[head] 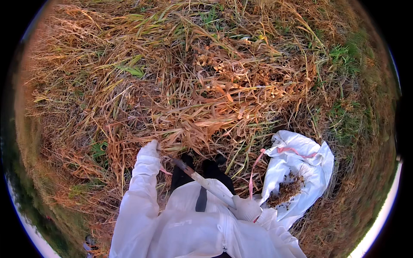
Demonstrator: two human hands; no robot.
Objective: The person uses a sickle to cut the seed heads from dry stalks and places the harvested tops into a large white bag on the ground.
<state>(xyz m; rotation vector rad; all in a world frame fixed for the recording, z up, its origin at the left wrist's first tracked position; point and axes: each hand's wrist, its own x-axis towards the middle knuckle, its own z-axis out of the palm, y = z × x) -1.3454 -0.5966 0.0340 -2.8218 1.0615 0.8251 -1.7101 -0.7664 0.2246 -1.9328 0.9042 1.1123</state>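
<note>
My left hand (150,149), in a pale glove, is low over the dry grass at the end of my white sleeve. Its fingers face away from me, so whether they grasp any stalks is unclear. My right hand (246,208), in a white ribbed glove, is closed around the pale handle of a hand tool (216,191). The tool slants up and left across my body to a dark, rusty metal end near my shoes; its tip is hard to make out. Right of that hand a white sack (309,180) gapes, with brown dried plant bits (287,191) inside.
Flattened dry grass (206,96) covers the ground ahead, with green tufts (343,56) at the right. A pink cord (251,177) hangs from the sack's mouth. My dark shoes (211,165) stand amid the stalks. A small blurred shape (89,246) is at lower left.
</note>
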